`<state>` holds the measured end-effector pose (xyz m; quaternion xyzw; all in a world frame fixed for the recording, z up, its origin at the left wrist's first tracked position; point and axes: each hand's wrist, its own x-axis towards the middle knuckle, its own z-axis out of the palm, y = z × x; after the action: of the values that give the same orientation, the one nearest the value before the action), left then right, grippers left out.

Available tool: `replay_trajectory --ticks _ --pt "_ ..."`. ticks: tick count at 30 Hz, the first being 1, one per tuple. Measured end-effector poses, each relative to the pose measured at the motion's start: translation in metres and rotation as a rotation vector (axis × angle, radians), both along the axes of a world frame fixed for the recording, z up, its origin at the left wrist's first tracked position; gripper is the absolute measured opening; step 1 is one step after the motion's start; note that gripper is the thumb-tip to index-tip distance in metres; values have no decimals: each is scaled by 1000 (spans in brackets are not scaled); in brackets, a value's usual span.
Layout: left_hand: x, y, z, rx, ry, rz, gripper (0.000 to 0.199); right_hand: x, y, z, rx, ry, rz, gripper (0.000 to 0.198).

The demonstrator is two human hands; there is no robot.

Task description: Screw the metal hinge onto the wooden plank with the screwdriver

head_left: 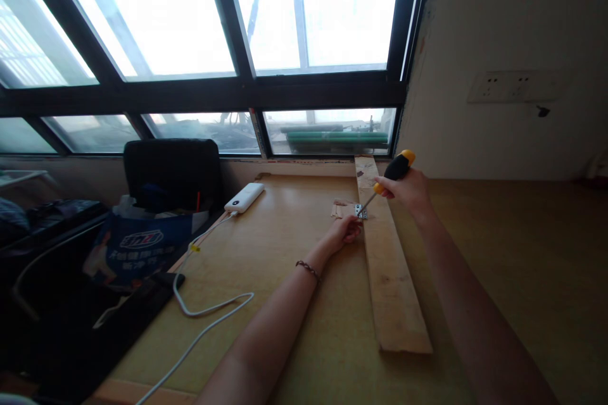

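A long wooden plank [392,278] lies on the table, its far end by the window. On the plank's left edge sits a small metal hinge [360,209], with a short pale wooden piece [338,209] on its left side. My right hand [409,190] is closed around a yellow and black screwdriver [398,166], tilted so that its shaft slants down left to the hinge. Right beside the tip, my left hand [346,230] has its fingers curled in a pinch. Whatever lies between those fingertips is too small to make out.
On the wooden table [294,253], a white power bank [244,197] trails a white cable [209,313] toward the front edge. A black chair [171,171] and a blue bag [142,243] stand at the left. The window [313,19] and a wall with sockets [515,87] close off the back.
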<state>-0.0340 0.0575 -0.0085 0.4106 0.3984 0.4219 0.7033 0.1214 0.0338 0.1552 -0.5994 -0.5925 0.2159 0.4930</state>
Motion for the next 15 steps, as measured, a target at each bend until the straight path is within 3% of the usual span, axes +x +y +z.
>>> replay_trajectory --ticks 9,15 --pt "4 0 -2 4 3 61 25 3 3 -3 -3 116 9 28" --pt "5 -2 0 -3 3 71 26 8 6 -5 -41 266 236 23"
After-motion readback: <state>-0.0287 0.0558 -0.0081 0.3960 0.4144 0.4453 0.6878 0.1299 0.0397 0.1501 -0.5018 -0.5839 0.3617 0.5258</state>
